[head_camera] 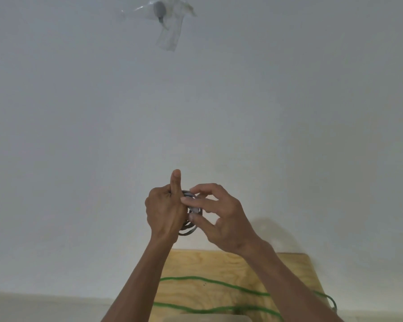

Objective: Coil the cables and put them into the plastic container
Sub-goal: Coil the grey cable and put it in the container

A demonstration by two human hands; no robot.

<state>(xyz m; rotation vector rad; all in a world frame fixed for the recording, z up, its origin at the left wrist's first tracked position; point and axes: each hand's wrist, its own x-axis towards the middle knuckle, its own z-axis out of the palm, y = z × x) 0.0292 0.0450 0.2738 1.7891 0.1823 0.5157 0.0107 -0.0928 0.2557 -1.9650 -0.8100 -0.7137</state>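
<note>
A dark grey cable (188,230) hangs in a small coil between both hands, held up in front of a white wall. My left hand (164,210) grips the coil's left side with the thumb pointing up. My right hand (221,219) pinches the coil's right side with thumb and fingertips, around a pale plug or tie. A green cable (219,284) lies in long loops across a plywood table (191,263) below my forearms. A pale rim (207,318) shows at the bottom edge; whether it is the container I cannot tell.
The white wall (79,135) fills most of the view. Clear tape and a grey blob (159,10) stick to it at the top. The table's right edge (315,275) is near my right forearm.
</note>
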